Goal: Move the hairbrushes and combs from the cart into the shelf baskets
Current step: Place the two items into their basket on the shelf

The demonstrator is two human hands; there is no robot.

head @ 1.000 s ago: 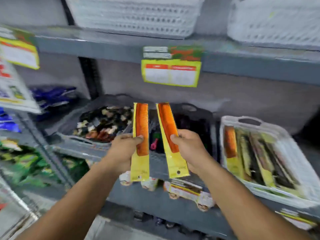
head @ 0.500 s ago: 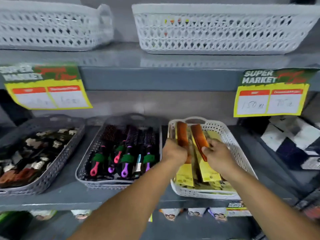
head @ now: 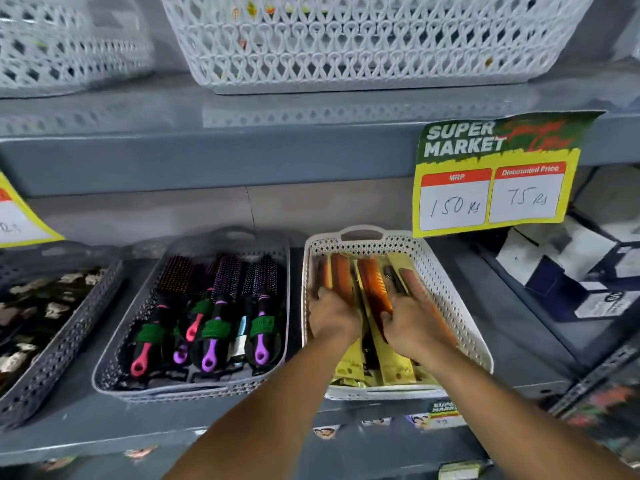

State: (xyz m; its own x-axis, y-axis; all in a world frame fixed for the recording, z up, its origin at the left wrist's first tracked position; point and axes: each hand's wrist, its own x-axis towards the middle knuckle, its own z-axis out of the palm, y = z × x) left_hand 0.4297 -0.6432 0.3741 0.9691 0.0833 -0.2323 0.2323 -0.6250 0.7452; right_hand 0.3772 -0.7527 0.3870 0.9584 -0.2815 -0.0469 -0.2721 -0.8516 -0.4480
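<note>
A white basket (head: 446, 282) on the middle shelf holds several orange combs on yellow cards. Both my hands are down inside it. My left hand (head: 332, 315) grips one carded orange comb (head: 341, 277) at the basket's left side. My right hand (head: 410, 323) grips another carded orange comb (head: 374, 285), which lies on the combs in the middle of the basket. To the left stands a grey basket (head: 114, 344) with several round hairbrushes (head: 221, 306) with pink and purple handles. The cart is out of view.
A dark grey basket (head: 69, 337) of hair clips sits at the far left. Two white baskets (head: 346, 46) stand on the upper shelf. A yellow price card (head: 491, 188) hangs from that shelf's edge. Boxed goods (head: 571, 271) lie at the right.
My view swung right along the shelf and closer. Both hands carried the two combs from mid-air over to the white basket and lowered them into it.
</note>
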